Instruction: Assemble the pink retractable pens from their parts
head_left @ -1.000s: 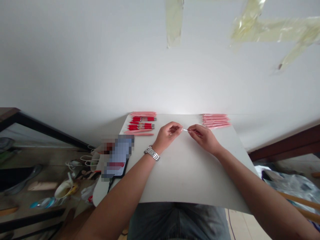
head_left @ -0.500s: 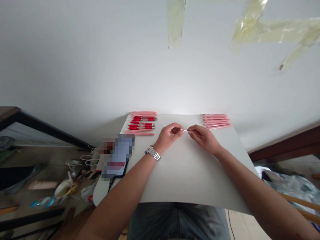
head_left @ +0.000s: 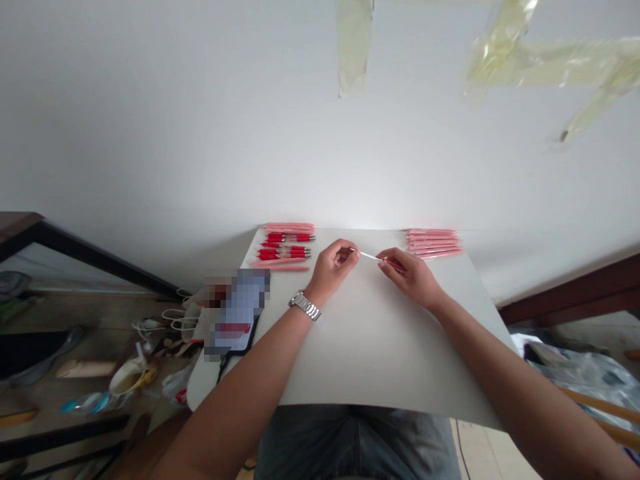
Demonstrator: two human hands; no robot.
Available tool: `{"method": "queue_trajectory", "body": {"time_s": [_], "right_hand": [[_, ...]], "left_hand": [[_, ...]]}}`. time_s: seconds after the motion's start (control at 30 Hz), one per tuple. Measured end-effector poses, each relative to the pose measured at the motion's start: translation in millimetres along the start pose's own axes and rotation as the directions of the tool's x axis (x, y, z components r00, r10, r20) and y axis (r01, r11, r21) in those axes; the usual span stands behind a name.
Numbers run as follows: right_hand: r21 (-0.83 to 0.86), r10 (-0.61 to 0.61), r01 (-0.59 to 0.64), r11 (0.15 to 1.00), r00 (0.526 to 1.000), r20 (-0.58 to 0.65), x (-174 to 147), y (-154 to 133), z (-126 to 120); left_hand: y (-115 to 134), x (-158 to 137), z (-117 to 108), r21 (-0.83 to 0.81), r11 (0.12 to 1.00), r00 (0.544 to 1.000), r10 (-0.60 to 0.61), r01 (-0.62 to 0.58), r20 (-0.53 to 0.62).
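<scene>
A thin white pen refill [head_left: 369, 256] spans the gap between my hands above the table. My left hand [head_left: 332, 268] pinches its left end between thumb and fingers. In my right hand [head_left: 413, 277], the curled fingers close around a pink pen barrel [head_left: 395, 265], mostly hidden, where the refill's other end meets it. Left of my hands lie red pens with clear middles [head_left: 285, 253] and pink pens [head_left: 287, 227]. To the right, several pink pens [head_left: 434, 243] are laid in a row.
The white table [head_left: 380, 360] stands against a wall [head_left: 200, 120] with strips of yellowed tape. A phone [head_left: 237, 310] with a cable lies at the table's left edge. Clutter, including a bucket [head_left: 127, 379], sits on the floor at left; plastic bags [head_left: 590, 377] are at right.
My hands have moved slightly apart, the left one up and leftward. A longer stretch of the white refill now shows between them.
</scene>
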State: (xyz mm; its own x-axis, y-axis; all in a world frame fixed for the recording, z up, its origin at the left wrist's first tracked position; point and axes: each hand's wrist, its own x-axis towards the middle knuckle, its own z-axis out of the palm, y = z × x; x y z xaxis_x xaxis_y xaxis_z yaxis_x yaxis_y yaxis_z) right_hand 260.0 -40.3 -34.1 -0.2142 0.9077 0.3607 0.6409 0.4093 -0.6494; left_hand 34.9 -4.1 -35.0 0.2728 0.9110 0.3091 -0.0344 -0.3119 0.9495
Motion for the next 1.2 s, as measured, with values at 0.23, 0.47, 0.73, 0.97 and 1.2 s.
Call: {"method": "queue_trajectory", "body": {"time_s": [0.23, 0.47, 0.73, 0.97, 1.2], "right_hand": [[-0.007, -0.011, 0.011, 1.0, 1.0, -0.013, 2, 1, -1], [0.01, -0.018, 0.018, 1.0, 1.0, -0.015, 2, 2, -1], [0.031, -0.023, 0.023, 0.999, 1.0, -0.009, 2, 1, -1], [0.025, -0.019, 0.019, 0.999, 1.0, -0.012, 2, -1, -2], [0.028, -0.018, 0.019, 0.999, 1.0, -0.012, 2, 0, -1]], "left_hand": [[-3, 3, -4, -0.017, 1.0, 0.994, 0.009, -0.011, -0.11], [-5, 5, -5, -0.074, 0.997, 0.99, 0.008, -0.019, -0.142], [-8, 6, -6, -0.153, 0.988, 0.983, -0.026, -0.003, -0.184], [-12, 8, -6, -0.182, 0.983, 0.978, -0.037, -0.001, -0.206], [-14, 10, -8, -0.151, 0.989, 0.975, -0.034, 0.0, -0.222]]}}
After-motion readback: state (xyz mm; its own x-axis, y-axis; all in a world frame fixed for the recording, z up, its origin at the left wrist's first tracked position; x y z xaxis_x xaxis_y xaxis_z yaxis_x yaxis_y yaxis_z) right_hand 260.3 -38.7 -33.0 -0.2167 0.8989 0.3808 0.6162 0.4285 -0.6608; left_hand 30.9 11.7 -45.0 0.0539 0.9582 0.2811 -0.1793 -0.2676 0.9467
